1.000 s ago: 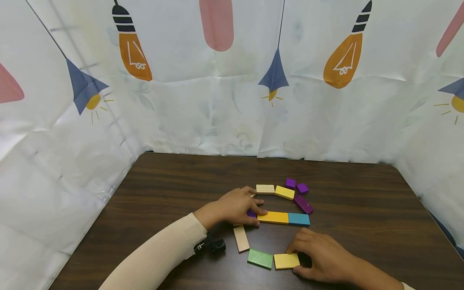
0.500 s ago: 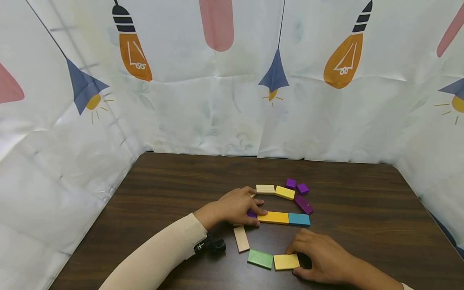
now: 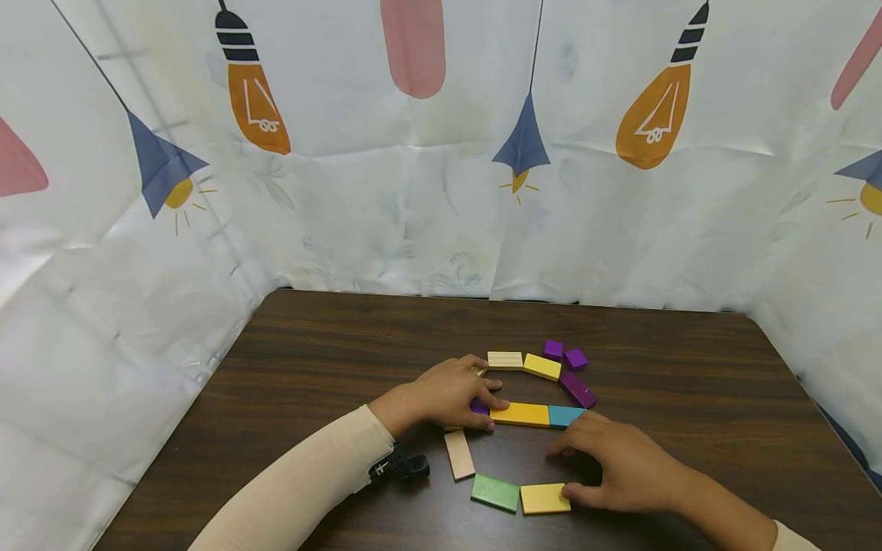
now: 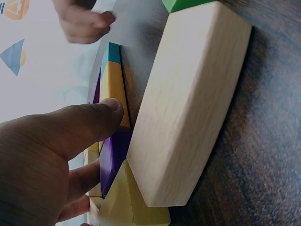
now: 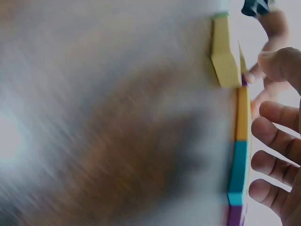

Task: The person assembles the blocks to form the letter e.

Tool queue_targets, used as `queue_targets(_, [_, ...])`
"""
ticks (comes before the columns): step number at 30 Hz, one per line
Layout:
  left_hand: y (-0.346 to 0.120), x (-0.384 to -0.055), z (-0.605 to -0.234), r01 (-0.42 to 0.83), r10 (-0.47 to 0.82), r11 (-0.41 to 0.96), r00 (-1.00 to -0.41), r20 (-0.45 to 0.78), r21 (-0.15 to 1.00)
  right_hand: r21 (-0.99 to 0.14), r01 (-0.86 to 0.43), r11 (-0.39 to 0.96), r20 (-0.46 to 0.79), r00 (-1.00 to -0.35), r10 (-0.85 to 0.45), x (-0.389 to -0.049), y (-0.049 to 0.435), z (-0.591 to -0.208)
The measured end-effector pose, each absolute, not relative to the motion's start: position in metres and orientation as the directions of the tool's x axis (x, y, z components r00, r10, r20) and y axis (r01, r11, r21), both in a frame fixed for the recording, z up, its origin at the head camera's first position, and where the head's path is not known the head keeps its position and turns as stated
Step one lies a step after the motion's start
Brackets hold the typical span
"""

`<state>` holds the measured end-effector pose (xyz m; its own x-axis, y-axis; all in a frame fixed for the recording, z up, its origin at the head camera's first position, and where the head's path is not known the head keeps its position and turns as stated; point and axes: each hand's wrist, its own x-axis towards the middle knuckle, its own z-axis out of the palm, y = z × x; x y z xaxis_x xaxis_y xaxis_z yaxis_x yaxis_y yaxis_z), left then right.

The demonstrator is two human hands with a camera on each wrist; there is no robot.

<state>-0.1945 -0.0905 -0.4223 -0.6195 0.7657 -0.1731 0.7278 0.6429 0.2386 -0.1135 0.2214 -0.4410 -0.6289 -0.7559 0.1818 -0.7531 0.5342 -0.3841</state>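
My left hand (image 3: 448,394) lies over the left side of a loop of wooden blocks. In the left wrist view its thumb touches the end of an orange block (image 4: 115,84), beside a purple block (image 4: 113,155). Blue block (image 3: 563,415) continues the orange bar in the head view, partly covered by my right hand (image 3: 620,467). That hand holds nothing, fingers apart; its thumb overlaps the right end of a yellow block (image 3: 540,499). Left of that lie a green block (image 3: 494,492) and a pale wood block (image 3: 458,455), forming a lower curve.
Across the back, a cream block (image 3: 505,360), another yellow block (image 3: 542,366) and a dark purple block (image 3: 577,389) form an arc. Two small purple cubes (image 3: 553,350) sit just outside it. The dark wood table (image 3: 344,337) ends at a printed white curtain (image 3: 427,214).
My right hand has let go of the front yellow block and moved up and slightly right, its fingers now spread near the blue block. The left hand stays in place.
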Motion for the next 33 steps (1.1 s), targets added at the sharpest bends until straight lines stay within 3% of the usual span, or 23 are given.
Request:
queue_targets(17, [-0.090, -0.196, -0.424, 0.733, 0.765, 0.643, -0.619, -0.174, 0.222, -0.297, -0.654, 0.696, 0.232, -0.757, -0.611, -0.168, 0.242, -0.430])
queue_targets(33, [-0.090, -0.195, -0.424, 0.731, 0.763, 0.646, -0.622, -0.175, 0.220, -0.332, -0.465, 0.821, 0.150, -0.885, -0.441, -0.205, 0.249, -0.434])
